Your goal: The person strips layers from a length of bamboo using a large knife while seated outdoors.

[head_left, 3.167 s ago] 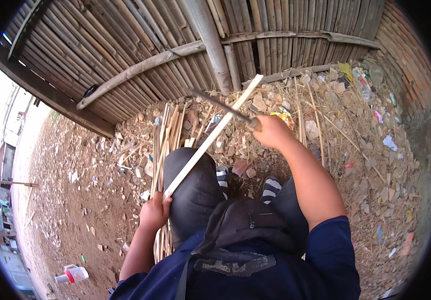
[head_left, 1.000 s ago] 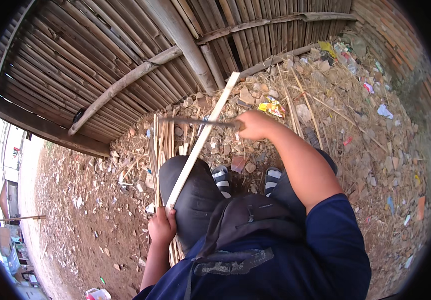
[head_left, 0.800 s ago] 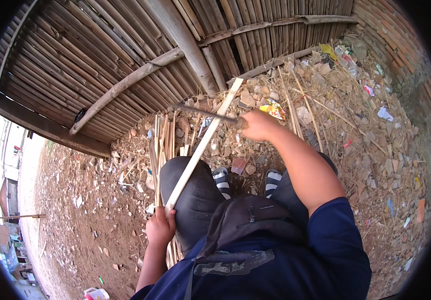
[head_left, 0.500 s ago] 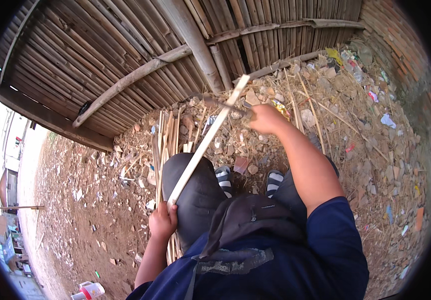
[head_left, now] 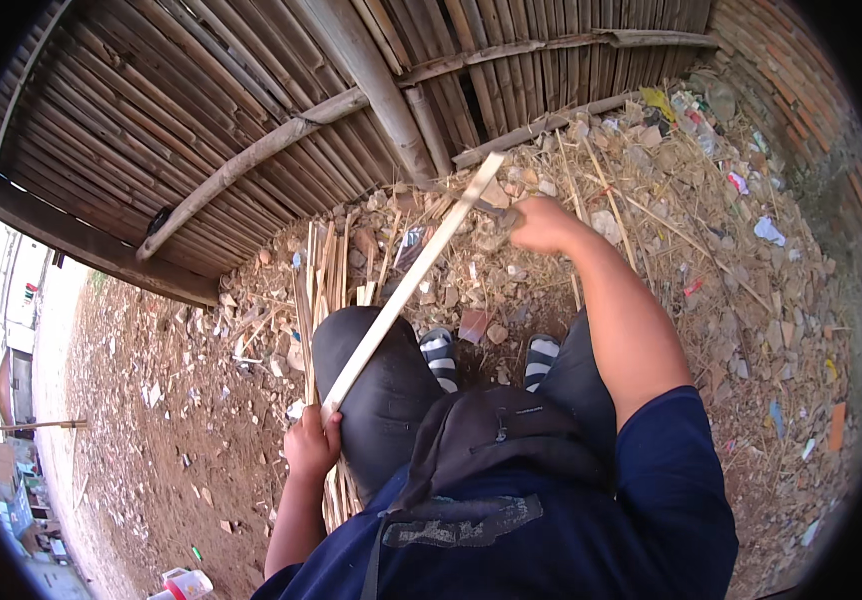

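A long pale bamboo strip slants across my right-leaning view over my left thigh, its far end up and to the right. My left hand is closed around its near end, beside the thigh. Out in front, my right hand grips a dark-bladed knife. The blade crosses the strip near its far end; whether it cuts into the wood I cannot tell. The handle is mostly hidden in my fist. More split strips lie in a bundle beside my left leg.
A bamboo-slat wall with pole supports rises ahead, and a brick wall stands at the right. Stones, straw and litter cover the ground. A black bag sits at my waist. A white-and-red container is at the lower left.
My right hand and the knife have moved slightly away from me, and the blade now crosses the strip closer to its far end. My left hand keeps its hold on the near end.
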### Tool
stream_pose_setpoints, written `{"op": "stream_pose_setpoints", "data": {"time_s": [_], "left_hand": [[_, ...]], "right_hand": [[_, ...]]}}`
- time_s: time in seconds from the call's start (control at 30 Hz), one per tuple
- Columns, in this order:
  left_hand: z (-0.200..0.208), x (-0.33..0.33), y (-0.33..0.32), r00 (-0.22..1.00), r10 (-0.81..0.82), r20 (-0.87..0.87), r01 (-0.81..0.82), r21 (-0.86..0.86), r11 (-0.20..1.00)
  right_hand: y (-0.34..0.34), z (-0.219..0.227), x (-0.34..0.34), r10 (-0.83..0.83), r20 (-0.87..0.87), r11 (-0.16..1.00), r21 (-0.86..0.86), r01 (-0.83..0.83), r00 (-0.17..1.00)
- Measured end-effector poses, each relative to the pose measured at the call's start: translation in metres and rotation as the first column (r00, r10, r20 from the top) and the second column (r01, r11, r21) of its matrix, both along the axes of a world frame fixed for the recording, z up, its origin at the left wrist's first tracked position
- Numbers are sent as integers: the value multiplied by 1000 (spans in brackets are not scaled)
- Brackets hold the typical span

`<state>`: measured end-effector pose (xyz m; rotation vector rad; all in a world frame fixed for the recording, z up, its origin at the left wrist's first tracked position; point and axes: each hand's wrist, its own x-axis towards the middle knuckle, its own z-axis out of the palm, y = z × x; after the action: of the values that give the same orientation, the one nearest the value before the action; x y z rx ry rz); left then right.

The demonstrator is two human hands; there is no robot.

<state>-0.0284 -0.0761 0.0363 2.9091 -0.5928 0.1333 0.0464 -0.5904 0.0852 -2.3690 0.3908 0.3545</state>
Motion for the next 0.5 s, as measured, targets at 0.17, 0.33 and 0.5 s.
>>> {"op": "stream_pose_setpoints", "data": {"time_s": [0.17, 0.33, 0.5], "left_hand": [[22, 0, -8, 1000, -18, -6, 18, -7, 1000], [5, 2, 0, 999, -7, -32, 8, 14, 1000], [2, 8, -4, 1000, -30, -4, 30, -35, 999]], "right_hand": [[1, -2, -1, -118, 44, 991, -61, 121, 992], [43, 25, -19, 267, 49, 956, -138, -259, 962], [-34, -23, -1, -197, 153, 980, 34, 194, 968]]}}
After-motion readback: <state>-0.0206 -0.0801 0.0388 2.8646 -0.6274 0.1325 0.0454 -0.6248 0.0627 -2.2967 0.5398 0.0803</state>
